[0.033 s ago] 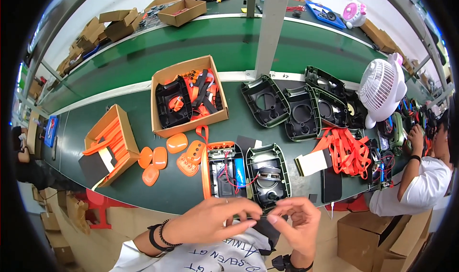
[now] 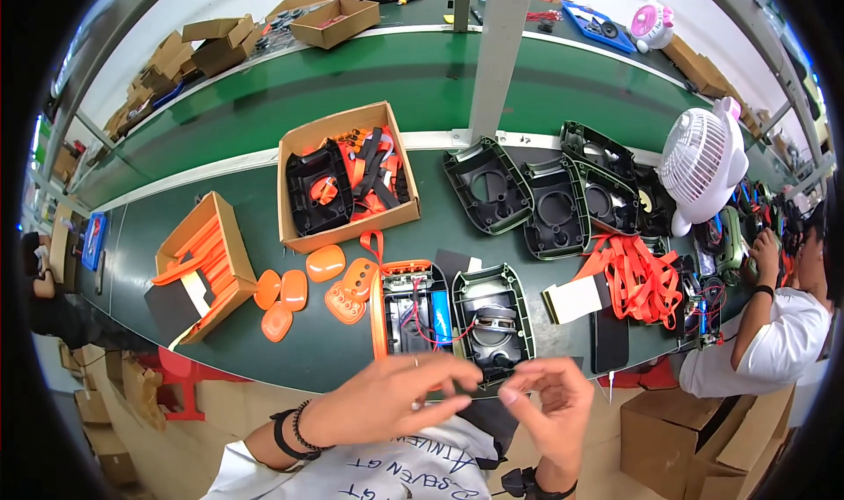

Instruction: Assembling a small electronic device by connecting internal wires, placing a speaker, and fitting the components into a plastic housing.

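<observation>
Just past the near table edge, my left hand (image 2: 387, 401) hovers with its fingers bent and spread, and nothing shows in it. Facing it, my right hand (image 2: 554, 408) has curled fingers with the thumb apart, and no held thing is visible. Beyond my fingertips lies an opened device: an orange-edged half casing (image 2: 410, 320) with a blue battery cell (image 2: 441, 315). Beside it on the right is a dark half casing (image 2: 494, 298) with a round speaker (image 2: 495, 322). Red wires run between the two halves. Neither hand clearly touches them; my fingers partly cover the near edge.
Orange covers (image 2: 281, 298) and a box of orange strips (image 2: 230, 223) lie left. Behind stands a carton of mixed parts (image 2: 290, 223). Black casings (image 2: 556, 205), orange straps (image 2: 640, 280), a phone (image 2: 609, 342) and a white fan (image 2: 703, 161) are right, near another person (image 2: 774, 324).
My hands have drawn slightly apart, and the fingertips that were nearly meeting now have a wider gap. The casings and other parts have stayed in place.
</observation>
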Available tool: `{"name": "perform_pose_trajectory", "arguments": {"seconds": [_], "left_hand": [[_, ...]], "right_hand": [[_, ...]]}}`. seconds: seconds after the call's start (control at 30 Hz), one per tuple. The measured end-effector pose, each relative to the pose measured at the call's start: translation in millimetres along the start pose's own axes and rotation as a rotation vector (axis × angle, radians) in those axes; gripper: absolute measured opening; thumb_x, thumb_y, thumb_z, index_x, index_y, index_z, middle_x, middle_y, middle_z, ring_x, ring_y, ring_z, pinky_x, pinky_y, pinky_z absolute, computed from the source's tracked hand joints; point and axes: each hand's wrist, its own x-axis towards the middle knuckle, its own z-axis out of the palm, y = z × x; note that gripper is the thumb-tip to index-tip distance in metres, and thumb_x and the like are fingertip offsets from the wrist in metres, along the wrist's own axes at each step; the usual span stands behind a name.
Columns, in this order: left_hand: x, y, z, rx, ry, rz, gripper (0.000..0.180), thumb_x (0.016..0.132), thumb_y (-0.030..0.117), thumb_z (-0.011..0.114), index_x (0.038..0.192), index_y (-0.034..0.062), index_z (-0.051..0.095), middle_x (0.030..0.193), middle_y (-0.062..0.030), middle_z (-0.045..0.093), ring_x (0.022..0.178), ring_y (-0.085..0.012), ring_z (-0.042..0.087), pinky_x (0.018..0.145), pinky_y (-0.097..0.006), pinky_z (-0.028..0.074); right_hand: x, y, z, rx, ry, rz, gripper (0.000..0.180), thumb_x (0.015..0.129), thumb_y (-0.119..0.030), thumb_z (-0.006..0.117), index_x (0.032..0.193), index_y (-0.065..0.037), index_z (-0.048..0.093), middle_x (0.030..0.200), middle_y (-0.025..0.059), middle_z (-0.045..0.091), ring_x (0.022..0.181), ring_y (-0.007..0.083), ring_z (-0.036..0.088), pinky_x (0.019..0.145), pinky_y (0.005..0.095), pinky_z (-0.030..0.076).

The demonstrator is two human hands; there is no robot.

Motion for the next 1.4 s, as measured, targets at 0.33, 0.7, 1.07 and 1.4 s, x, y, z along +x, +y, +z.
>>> {"name": "perform_pose_trajectory", "arguments": {"seconds": [0.33, 0.7, 1.07, 1.4], "left_hand": [[66.6, -43.7, 8.5, 0.618, 0.066, 0.138, 0.047, 0.081, 0.015, 0.082, 0.123, 0.0032, 0.065, 0.128, -0.0128, 0.055, 0.119, -0.0324, 0.054, 0.099, -0.044, 0.047], [62.6, -51.4, 12.4, 0.480, 0.182, 0.265, 0.031, 0.081, 0.012, 0.075, 0.109, 0.0031, 0.066, 0.113, -0.0097, 0.066, 0.105, -0.0298, 0.061, 0.091, -0.043, 0.050], [49.4, -39.4, 9.6, 0.437, 0.201, 0.282, 0.033, 0.082, 0.013, 0.075, 0.112, 0.0023, 0.065, 0.106, -0.0115, 0.067, 0.097, -0.0303, 0.066, 0.085, -0.042, 0.055], [38.2, -31.9, 14.5, 0.603, 0.267, 0.285, 0.036, 0.079, 0.013, 0.079, 0.112, 0.0057, 0.069, 0.109, -0.0057, 0.066, 0.098, -0.0251, 0.066, 0.082, -0.039, 0.057]], "right_hand": [[52.1, 6.7, -17.7, -0.204, 0.031, 0.083, 0.033, 0.089, 0.002, 0.078, 0.114, -0.001, 0.056, 0.092, 0.0052, 0.071, 0.082, 0.0084, 0.067, 0.074, 0.0222, 0.051], [47.5, 0.8, -8.7, -0.030, 0.058, 0.086, 0.025, 0.092, 0.009, 0.072, 0.108, 0.001, 0.055, 0.100, 0.0142, 0.074, 0.088, 0.0158, 0.073, 0.080, 0.0273, 0.058], [31.3, 0.6, -2.0, -0.040, 0.045, -0.172, 0.021, 0.084, 0.013, 0.077, 0.099, 0.005, 0.065, 0.099, 0.0177, 0.075, 0.096, 0.0200, 0.074, 0.088, 0.0310, 0.058], [27.7, 2.6, 14.6, -0.138, 0.088, -0.177, 0.047, 0.082, 0.013, 0.078, 0.121, 0.003, 0.055, 0.109, 0.0162, 0.070, 0.095, 0.0178, 0.073, 0.086, 0.0285, 0.058]]}}
